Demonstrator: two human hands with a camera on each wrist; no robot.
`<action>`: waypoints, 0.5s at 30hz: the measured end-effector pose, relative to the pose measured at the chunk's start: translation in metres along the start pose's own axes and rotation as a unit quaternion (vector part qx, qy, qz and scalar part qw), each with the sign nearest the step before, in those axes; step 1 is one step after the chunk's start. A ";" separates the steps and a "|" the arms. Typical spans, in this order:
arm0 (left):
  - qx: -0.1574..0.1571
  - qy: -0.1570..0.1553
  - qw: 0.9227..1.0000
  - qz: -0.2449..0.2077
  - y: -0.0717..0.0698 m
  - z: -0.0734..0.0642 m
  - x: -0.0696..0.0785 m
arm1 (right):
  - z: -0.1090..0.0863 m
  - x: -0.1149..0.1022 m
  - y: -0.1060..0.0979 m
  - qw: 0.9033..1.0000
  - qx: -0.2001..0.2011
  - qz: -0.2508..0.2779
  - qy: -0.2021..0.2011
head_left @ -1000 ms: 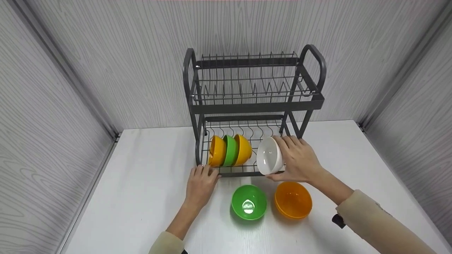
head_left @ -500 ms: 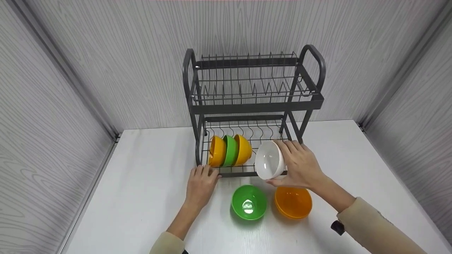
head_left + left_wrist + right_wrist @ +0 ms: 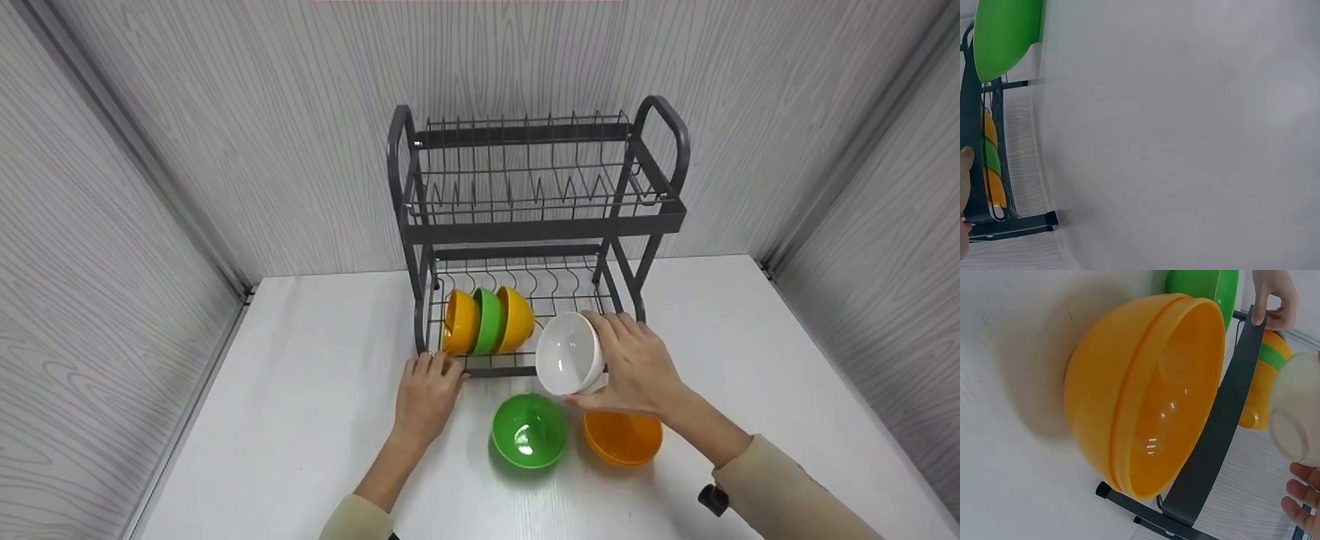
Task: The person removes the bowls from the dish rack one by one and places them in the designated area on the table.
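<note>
White bowl [image 3: 564,354] shifted nearer — right hand [image 3: 636,367] grips it, left hand [image 3: 427,396] rack [image 3: 544,229] — inside: head view only.

Beige sleeves [image 3: 787,487]; small black wrist piece [image 3: 712,499]; thin ring [image 3: 963,219].

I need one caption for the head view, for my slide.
Right hand grips a tilted round white bowl near a dark metal two-tier rack; left hand holds the rack's lower front bar.

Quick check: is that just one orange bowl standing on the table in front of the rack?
No, the right wrist view shows two rims, an inner orange bowl nested in an outer orange bowl.
</note>
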State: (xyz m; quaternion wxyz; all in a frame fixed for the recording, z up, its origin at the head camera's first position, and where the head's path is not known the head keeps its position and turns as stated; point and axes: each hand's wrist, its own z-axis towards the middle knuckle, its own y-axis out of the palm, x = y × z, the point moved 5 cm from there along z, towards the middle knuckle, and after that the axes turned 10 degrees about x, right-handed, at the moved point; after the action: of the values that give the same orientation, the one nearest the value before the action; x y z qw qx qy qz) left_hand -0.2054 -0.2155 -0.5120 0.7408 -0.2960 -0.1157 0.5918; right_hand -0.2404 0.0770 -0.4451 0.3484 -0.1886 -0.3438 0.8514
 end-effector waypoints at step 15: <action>-0.003 -0.017 1.000 -0.012 -0.003 -0.005 0.002 | -0.007 -0.008 0.003 0.999 -0.013 0.028 0.017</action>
State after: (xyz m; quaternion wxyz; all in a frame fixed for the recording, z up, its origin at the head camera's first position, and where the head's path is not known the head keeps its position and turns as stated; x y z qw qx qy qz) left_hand -0.2004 -0.2153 -0.5145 0.7449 -0.2869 -0.1338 0.5873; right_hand -0.2321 0.0725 -0.4519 0.3273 -0.2171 -0.3439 0.8529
